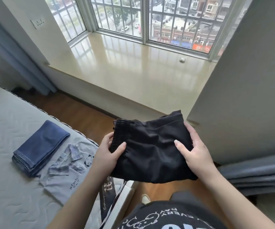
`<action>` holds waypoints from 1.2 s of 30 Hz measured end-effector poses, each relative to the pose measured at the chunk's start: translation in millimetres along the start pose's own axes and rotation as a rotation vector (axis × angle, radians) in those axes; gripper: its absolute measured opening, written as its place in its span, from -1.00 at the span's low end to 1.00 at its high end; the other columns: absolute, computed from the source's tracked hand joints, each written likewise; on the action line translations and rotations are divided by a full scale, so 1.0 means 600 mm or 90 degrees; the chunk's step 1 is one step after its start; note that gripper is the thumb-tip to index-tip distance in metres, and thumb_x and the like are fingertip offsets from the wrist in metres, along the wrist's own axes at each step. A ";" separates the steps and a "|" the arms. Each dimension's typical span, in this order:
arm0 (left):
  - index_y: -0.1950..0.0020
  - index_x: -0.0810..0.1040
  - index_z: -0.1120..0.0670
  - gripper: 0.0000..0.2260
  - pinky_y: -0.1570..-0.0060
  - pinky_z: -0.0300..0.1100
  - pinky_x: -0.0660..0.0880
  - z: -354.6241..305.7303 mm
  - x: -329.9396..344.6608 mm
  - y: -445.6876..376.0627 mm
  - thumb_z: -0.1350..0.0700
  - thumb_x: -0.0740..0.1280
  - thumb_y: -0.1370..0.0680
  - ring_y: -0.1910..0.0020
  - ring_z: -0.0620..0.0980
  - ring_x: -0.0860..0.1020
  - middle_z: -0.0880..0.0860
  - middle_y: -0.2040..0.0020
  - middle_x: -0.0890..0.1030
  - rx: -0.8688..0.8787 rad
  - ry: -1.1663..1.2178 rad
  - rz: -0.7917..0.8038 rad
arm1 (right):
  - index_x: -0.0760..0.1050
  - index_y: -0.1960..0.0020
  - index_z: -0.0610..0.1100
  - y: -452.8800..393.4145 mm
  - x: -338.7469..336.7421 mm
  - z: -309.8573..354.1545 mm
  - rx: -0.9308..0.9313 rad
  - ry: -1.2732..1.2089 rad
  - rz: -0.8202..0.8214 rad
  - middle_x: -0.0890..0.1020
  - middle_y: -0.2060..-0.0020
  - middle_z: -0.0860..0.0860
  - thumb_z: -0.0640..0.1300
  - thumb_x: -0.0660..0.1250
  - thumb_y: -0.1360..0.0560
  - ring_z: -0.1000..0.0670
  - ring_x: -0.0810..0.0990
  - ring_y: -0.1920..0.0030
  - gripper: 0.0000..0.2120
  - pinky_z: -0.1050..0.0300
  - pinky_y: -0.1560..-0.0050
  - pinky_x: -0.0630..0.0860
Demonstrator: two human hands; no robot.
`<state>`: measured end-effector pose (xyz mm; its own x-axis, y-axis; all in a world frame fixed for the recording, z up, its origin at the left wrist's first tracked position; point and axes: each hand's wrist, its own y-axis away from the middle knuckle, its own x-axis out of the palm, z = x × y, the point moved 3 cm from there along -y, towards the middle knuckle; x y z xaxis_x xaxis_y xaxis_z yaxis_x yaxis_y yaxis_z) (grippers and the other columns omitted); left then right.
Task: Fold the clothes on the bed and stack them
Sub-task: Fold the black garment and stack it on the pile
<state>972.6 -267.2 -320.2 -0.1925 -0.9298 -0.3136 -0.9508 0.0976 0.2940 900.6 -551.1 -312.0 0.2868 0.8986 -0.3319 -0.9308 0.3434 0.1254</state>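
Note:
A folded black garment (150,146) with an elastic waistband hangs in the air over the wooden floor, beside the bed. My left hand (108,153) grips its left edge, thumb on top. My right hand (193,152) grips its right edge, thumb across the cloth. On the bed (9,187) to the left lie folded blue jeans (39,147). A light grey shirt (67,172) with a checked collar lies flat next to the jeans, near the mattress edge.
A wide glossy window sill (133,70) runs in front of barred windows. A pale wall or cabinet side (242,96) stands at the right, with grey curtain fabric (257,176) below it. Wooden floor (77,111) lies between bed and sill. A black printed strap hangs off the mattress corner.

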 end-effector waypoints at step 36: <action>-0.35 0.40 -0.26 -0.55 -0.28 0.03 0.47 0.013 -0.168 -0.334 -0.13 0.42 -0.49 -0.13 -0.21 0.58 -0.22 -0.11 0.63 -0.219 0.103 -0.458 | 0.19 -0.42 0.40 -0.622 0.400 0.169 -0.181 0.130 0.526 0.45 -0.30 0.35 0.06 0.32 -0.55 0.19 0.47 -0.29 -0.46 -0.01 -0.31 0.49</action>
<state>1180.8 -190.1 -354.8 0.4996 -0.7658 -0.4049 -0.6952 -0.6333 0.3400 1339.9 -435.8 -343.7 -0.5208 0.7537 -0.4009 -0.8508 -0.4969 0.1711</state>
